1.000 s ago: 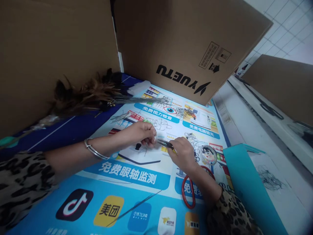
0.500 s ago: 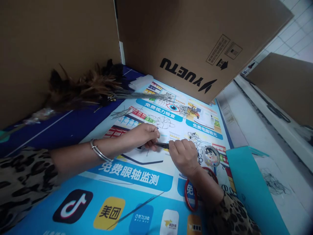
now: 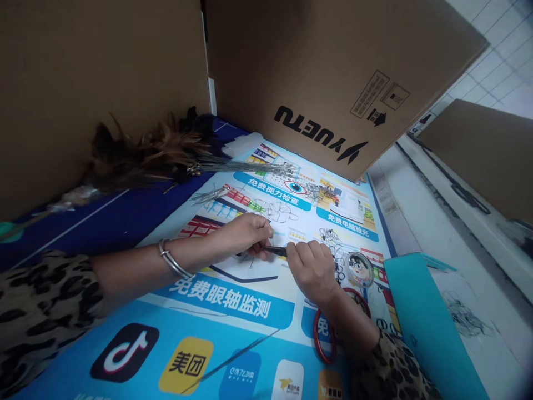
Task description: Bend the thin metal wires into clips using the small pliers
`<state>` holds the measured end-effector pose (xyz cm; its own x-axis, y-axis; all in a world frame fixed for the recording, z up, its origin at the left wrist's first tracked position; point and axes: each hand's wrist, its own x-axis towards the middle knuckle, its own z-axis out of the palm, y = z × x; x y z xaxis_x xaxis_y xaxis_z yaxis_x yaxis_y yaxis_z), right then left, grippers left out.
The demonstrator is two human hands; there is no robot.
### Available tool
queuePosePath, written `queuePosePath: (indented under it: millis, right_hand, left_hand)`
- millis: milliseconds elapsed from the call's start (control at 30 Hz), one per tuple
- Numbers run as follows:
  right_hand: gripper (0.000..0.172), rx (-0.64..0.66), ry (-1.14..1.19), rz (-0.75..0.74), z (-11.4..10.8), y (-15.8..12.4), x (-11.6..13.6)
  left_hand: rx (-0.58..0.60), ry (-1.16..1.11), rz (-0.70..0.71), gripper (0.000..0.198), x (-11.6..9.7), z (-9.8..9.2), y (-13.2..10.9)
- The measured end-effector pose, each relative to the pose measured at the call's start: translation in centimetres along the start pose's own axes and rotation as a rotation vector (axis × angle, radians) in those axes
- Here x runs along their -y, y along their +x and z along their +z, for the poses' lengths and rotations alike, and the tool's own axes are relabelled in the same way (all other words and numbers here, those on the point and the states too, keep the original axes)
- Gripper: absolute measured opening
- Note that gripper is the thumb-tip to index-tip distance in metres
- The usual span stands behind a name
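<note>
My right hand (image 3: pixel 311 269) is wrapped round a pair of pliers (image 3: pixel 276 250), whose dark tapered jaws point left. Its handles are hidden in my fist. My left hand (image 3: pixel 252 236) is closed in a pinch at the tip of the jaws. A thin wire (image 3: pixel 251 260) pokes out below its fingers; most of it is hidden. Beyond my hands lie a loose tangle of wire (image 3: pixel 278 211) and a bundle of straight wires (image 3: pixel 250 165). Red-handled scissors (image 3: pixel 323 336) rest partly under my right forearm.
A printed poster (image 3: pixel 137 311) covers the table. Brown feathers (image 3: pixel 145 150) lie at the left. Large cardboard boxes (image 3: pixel 333 66) stand behind. At the right are a teal box (image 3: pixel 428 316), a round cartoon tin (image 3: pixel 360 269) and black wire loops (image 3: pixel 339 272). Straight wires (image 3: pixel 233 358) lie in front.
The view has shifted slightly. Both hands stay in nearly the same place, with the pliers' jaws still at the left fingertips.
</note>
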<state>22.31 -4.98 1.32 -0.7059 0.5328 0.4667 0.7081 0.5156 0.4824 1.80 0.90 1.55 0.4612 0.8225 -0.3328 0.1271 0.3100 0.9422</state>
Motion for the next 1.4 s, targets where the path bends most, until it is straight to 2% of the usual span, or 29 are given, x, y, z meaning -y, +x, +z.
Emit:
queuePosePath:
  millis: [233, 433, 700, 833, 1033, 1167, 1400]
  right_hand:
    - [0.011, 0.043, 0.002, 0.049, 0.2, -0.2, 0.5]
    - [0.008, 0.112, 0.048, 0.141, 0.3, -0.1, 0.9]
    - [0.016, 0.233, 0.283, 0.314, 0.2, 0.1, 1.5]
    - [0.014, 0.34, 0.409, 0.408, -0.2, 0.4, 1.6]
    - [0.013, 0.497, 0.606, 0.517, -0.5, 0.8, 1.4]
    - [0.016, 0.517, 0.691, 0.54, -0.6, 1.0, 1.2]
    - [0.018, 0.512, 0.707, 0.553, -0.4, 1.0, 1.2]
  left_hand:
    - [-0.049, 0.035, 0.045, 0.013, -0.2, 0.2, -0.1]
    - [-0.078, 0.072, 0.148, 0.017, 0.1, 0.1, -0.2]
    - [-0.175, 0.496, 0.431, 0.022, 0.3, -0.3, -0.7]
    - [-0.203, 0.644, 0.508, 0.022, 0.5, -0.4, -1.1]
    - [-0.212, 0.727, 0.559, 0.023, 0.7, -0.4, -1.2]
    - [-0.204, 0.78, 0.568, 0.024, 0.8, -0.5, -1.1]
    - [-0.169, 0.818, 0.532, 0.026, 0.9, -0.5, -1.3]
